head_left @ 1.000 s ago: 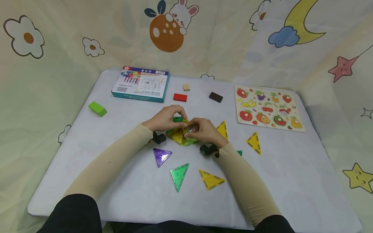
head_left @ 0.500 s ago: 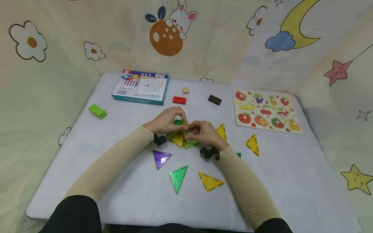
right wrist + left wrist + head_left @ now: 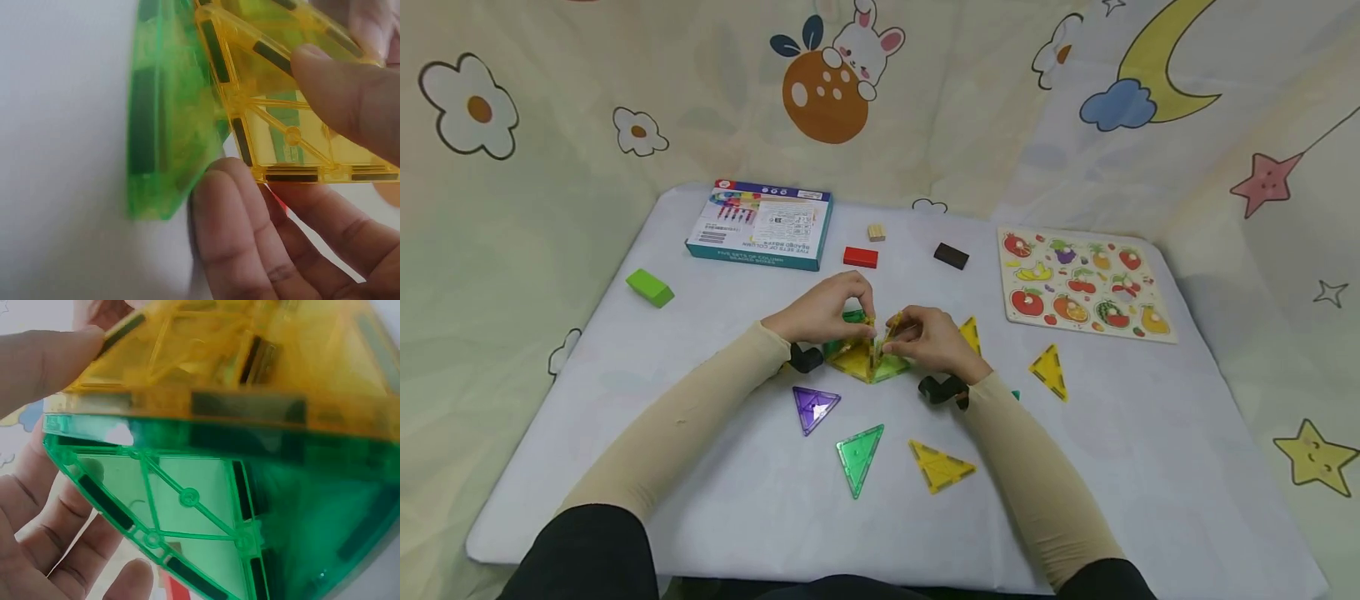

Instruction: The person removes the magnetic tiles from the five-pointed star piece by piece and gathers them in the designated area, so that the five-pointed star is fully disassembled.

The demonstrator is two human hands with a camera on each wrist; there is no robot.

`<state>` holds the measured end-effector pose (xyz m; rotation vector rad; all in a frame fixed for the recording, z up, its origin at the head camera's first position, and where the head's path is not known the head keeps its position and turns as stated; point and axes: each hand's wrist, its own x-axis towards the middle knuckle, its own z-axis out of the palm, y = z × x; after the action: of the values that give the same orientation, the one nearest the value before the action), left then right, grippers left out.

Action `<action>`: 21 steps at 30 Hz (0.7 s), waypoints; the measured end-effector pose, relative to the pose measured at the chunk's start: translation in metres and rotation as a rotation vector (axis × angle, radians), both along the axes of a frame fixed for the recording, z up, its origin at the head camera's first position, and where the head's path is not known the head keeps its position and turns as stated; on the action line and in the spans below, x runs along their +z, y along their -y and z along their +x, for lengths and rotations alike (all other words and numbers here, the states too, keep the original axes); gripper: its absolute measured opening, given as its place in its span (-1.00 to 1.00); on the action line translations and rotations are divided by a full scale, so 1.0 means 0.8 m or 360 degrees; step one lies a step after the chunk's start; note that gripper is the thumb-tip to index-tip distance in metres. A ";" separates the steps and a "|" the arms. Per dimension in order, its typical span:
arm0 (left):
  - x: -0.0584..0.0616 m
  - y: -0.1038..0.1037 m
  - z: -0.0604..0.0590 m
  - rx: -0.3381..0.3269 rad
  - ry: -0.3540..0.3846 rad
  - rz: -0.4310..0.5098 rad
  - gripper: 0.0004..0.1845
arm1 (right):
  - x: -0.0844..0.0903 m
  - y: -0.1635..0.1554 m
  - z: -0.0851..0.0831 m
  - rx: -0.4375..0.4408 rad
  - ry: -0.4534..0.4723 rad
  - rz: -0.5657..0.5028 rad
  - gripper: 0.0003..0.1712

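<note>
A small cluster of see-through magnetic triangle tiles (image 3: 867, 360), yellow and green, stands mid-table between both hands. My left hand (image 3: 863, 315) pinches the top of one raised yellow tile (image 3: 250, 356). Its thumb (image 3: 44, 362) lies on the tile's edge, and a green tile (image 3: 187, 500) joins just below. My right hand (image 3: 893, 332) pinches a second raised yellow tile (image 3: 281, 125) between thumb (image 3: 350, 94) and fingers (image 3: 244, 237). A green tile (image 3: 162, 125) stands on edge beside it. The tile tips sit a little apart.
Loose triangles lie on the white table (image 3: 1150, 433): purple (image 3: 814, 407), green (image 3: 859, 454), yellow (image 3: 942, 465), yellow (image 3: 1051, 371). Behind are a box (image 3: 762, 223), a green block (image 3: 650, 287), a red block (image 3: 861, 257), a brown block (image 3: 951, 255) and a fruit puzzle (image 3: 1082, 283).
The two raised yellow tiles, held together a second ago, now show a small gap at their tips. My right hand has shifted slightly right; the loose pieces have not moved.
</note>
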<state>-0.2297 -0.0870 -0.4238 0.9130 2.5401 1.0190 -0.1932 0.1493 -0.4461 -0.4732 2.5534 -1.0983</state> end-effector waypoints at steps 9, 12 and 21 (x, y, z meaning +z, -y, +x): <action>-0.005 0.006 0.005 -0.0011 0.0101 0.0022 -0.79 | 0.003 0.002 0.005 0.0209 -0.0021 0.0054 -0.51; -0.007 0.006 0.008 -0.0013 0.0151 0.0025 -0.79 | 0.003 0.006 0.006 0.0279 -0.0068 0.0079 -0.47; -0.008 0.006 0.009 -0.0026 0.0150 0.0055 -0.79 | -0.002 0.014 0.005 0.0305 -0.0107 0.0166 -0.32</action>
<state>-0.2221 -0.0920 -0.4302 0.8717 2.4413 1.0783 -0.1891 0.1382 -0.4481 -0.7221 2.5438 -0.8918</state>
